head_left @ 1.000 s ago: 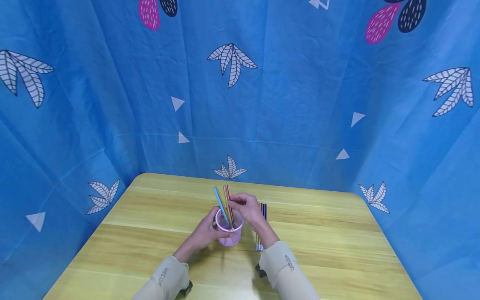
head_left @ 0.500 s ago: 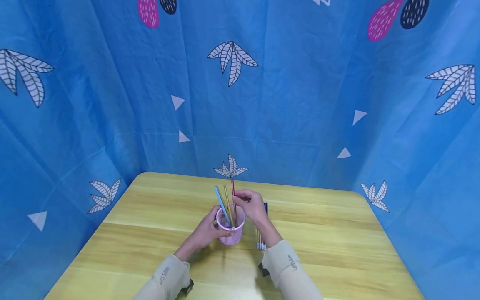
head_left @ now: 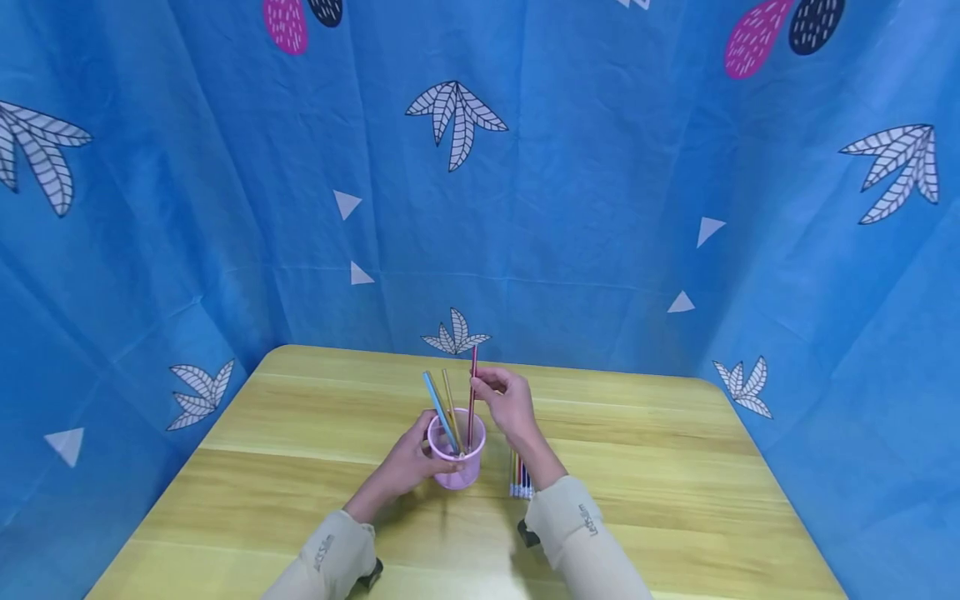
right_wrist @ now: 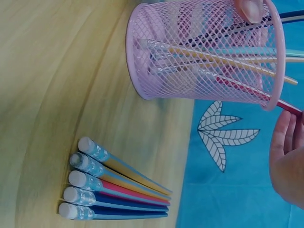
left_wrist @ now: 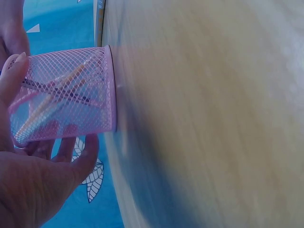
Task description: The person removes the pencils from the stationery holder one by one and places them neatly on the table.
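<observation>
A pink mesh pencil cup (head_left: 459, 478) stands on the table, and my left hand (head_left: 407, 460) grips it round its left side, thumb near the rim. Between thumb and fingers, my right hand (head_left: 512, 408) pinches a red pencil (head_left: 474, 360) near its upper part. That pencil stands nearly upright, its lower end inside the cup. A light blue pencil (head_left: 437, 402) and a yellow pencil (right_wrist: 218, 58) lean in the cup with others, their tops fanning to the left in the head view. Through the mesh, a dark pencil (left_wrist: 57, 90) shows too.
Right of the cup, several pencils (right_wrist: 109, 185) with white erasers lie side by side on the wooden table (head_left: 637, 500), partly behind the right wrist in the head view. A blue patterned curtain (head_left: 600, 208) surrounds the table's back and sides.
The right hand has moved slightly up and to the right with the red pencil, drawing it apart from the other pencils and straighter. The left hand keeps its grip on the cup.
</observation>
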`<state>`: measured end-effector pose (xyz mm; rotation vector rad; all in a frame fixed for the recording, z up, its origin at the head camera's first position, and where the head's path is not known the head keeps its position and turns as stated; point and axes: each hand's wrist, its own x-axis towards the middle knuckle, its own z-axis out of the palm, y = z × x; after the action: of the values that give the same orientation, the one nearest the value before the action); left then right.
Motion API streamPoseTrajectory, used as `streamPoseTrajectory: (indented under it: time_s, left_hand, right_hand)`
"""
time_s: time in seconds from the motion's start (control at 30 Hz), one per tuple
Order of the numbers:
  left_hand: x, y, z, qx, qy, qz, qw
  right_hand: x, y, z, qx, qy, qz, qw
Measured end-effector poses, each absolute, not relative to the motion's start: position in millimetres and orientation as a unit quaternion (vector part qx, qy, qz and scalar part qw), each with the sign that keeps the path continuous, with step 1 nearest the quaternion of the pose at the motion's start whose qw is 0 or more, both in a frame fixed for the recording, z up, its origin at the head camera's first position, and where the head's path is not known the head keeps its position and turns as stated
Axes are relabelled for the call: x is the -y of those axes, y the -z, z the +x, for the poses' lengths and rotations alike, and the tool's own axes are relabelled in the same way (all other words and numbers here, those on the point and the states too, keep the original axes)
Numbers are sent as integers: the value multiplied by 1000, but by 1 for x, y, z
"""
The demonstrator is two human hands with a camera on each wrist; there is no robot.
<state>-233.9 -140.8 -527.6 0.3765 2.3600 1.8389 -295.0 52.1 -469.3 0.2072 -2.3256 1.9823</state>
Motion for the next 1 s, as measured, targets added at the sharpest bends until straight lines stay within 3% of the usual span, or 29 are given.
streamPoseTrajectory:
  time_s: [0.4, 1.0]
  left_hand:
    - [140, 525, -233, -778, -611, 124, 76]
    - [139, 525, -233, -778, -613, 116, 75]
  right_hand:
    - [-59, 461, -296, 732, -672, 71, 86]
    - [-74, 445, -295, 696, -708, 52, 107]
